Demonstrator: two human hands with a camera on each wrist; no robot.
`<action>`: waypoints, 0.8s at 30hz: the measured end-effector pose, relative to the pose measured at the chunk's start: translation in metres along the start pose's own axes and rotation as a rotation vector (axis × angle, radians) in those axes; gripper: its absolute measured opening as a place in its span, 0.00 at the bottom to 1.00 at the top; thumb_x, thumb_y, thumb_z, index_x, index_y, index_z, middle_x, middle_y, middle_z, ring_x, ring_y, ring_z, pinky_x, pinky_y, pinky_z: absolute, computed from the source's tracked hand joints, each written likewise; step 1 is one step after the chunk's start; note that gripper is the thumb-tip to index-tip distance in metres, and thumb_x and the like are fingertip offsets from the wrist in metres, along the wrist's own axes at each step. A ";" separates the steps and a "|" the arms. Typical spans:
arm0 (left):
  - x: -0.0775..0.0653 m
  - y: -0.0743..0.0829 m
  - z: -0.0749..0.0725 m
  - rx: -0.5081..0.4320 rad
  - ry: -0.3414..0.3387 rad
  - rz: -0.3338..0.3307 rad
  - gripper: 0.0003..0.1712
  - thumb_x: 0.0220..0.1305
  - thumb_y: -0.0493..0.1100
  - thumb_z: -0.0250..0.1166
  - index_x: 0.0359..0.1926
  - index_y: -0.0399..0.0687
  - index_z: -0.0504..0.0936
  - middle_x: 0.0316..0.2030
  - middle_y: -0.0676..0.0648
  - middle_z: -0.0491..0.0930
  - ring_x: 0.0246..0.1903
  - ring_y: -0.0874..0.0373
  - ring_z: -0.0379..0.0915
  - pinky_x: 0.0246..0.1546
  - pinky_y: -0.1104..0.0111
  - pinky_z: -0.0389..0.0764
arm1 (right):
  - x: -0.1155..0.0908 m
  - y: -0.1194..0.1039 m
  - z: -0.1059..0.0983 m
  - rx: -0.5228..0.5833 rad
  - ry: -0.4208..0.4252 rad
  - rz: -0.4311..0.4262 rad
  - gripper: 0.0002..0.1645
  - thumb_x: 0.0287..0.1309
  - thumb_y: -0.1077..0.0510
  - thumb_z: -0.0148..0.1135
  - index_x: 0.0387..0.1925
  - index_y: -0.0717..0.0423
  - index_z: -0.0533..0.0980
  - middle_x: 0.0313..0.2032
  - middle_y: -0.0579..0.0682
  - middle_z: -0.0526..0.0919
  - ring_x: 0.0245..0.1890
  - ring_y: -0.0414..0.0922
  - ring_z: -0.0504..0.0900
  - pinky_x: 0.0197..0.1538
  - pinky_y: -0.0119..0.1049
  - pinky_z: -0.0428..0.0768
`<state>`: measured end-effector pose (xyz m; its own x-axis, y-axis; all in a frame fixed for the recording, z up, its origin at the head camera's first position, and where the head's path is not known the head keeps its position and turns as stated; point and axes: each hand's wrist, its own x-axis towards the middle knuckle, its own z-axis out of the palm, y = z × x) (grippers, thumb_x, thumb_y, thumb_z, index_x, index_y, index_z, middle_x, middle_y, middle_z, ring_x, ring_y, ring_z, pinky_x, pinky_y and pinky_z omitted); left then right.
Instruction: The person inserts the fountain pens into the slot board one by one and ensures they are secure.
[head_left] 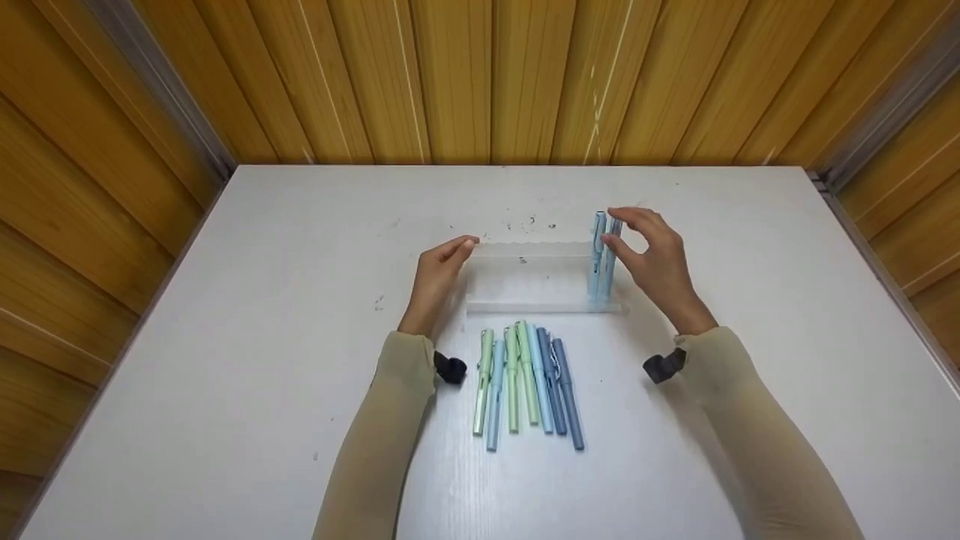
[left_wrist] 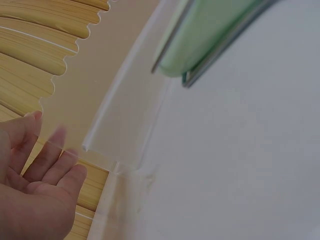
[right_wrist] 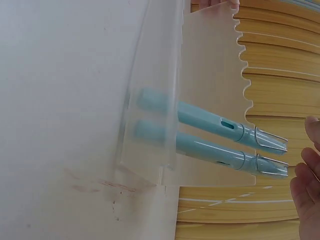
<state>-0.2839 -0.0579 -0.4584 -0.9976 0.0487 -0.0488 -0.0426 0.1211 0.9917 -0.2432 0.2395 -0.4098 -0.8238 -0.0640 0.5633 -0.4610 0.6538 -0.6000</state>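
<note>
A clear plastic pen stand (head_left: 540, 307) with a scalloped top edge stands on the white table. My left hand (head_left: 441, 277) pinches its upper left corner, some fingers showing through the panel in the left wrist view. Two light blue pens (right_wrist: 210, 117) lean side by side in the stand's right end, caps up and lower ends behind the front ledge. My right hand (head_left: 664, 259) is beside the outer pen (right_wrist: 210, 149), thumb and fingers spread. In the right wrist view a small gap separates its fingertips from the pen caps.
In front of the stand lies a row of several capped pens: light green (head_left: 484, 382), light blue (head_left: 495, 397) and dark blue (head_left: 568, 394). Behind the table (head_left: 225, 375) rises a wood-look panel wall (head_left: 450, 82).
</note>
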 end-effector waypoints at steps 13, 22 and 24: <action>0.000 -0.001 0.001 -0.016 0.004 0.026 0.18 0.68 0.52 0.60 0.52 0.51 0.83 0.55 0.52 0.80 0.62 0.58 0.70 0.67 0.62 0.67 | -0.027 -0.019 0.016 0.178 -0.191 0.113 0.22 0.56 0.58 0.68 0.53 0.58 0.79 0.47 0.53 0.83 0.46 0.40 0.80 0.52 0.16 0.74; 0.001 -0.001 0.001 0.000 0.011 0.038 0.18 0.68 0.51 0.60 0.52 0.49 0.83 0.55 0.51 0.81 0.62 0.58 0.70 0.66 0.62 0.67 | -0.041 -0.029 0.028 0.232 -0.415 0.233 0.26 0.56 0.54 0.69 0.54 0.60 0.78 0.49 0.55 0.84 0.46 0.47 0.82 0.50 0.25 0.79; 0.001 -0.001 0.001 0.006 0.014 0.035 0.18 0.68 0.51 0.60 0.53 0.49 0.83 0.55 0.50 0.81 0.62 0.58 0.70 0.66 0.62 0.68 | -0.044 -0.031 0.030 0.232 -0.460 0.247 0.26 0.56 0.53 0.68 0.55 0.61 0.77 0.50 0.55 0.83 0.47 0.48 0.82 0.52 0.31 0.81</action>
<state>-0.2846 -0.0568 -0.4596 -0.9992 0.0391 -0.0121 -0.0071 0.1256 0.9921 -0.2022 0.1994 -0.4329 -0.9511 -0.2860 0.1164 -0.2543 0.5114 -0.8209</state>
